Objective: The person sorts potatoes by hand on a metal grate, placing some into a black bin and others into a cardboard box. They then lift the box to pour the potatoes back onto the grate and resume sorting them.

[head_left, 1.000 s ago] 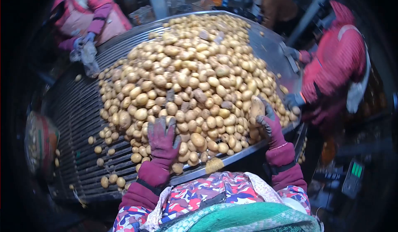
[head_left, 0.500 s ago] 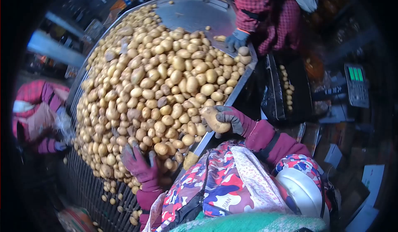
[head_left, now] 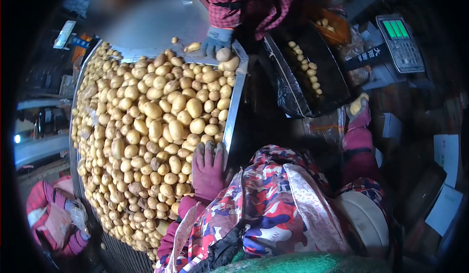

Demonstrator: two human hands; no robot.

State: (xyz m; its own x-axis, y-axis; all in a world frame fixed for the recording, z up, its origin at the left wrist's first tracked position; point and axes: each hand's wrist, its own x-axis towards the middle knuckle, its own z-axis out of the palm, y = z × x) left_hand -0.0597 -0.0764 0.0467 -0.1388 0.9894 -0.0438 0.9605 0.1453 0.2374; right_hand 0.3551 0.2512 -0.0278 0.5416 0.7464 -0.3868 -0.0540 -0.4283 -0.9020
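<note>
My left hand (head_left: 209, 173), in a purple glove with grey fingertips, lies with fingers stretched out at the near right edge of a large heap of potatoes (head_left: 154, 129). It seems to rest on the heap beside the metal rim (head_left: 233, 111) and grips nothing. Out to the right, my right hand (head_left: 361, 118) is closed around a pale potato (head_left: 357, 105), close to the near right corner of a black-lined box (head_left: 288, 77). A row of potatoes (head_left: 307, 68) shows inside that box.
Across the table, a person's blue-gloved hand (head_left: 217, 41) touches the potatoes near the metal tabletop (head_left: 146, 21). Another person (head_left: 56, 214) is at the lower left. A scale display (head_left: 399, 41) and an orange crate (head_left: 337, 29) stand at right.
My right hand has swung right with the potato, from above the table rim to beside the box. My left hand has shifted towards the rim. The view has turned right.
</note>
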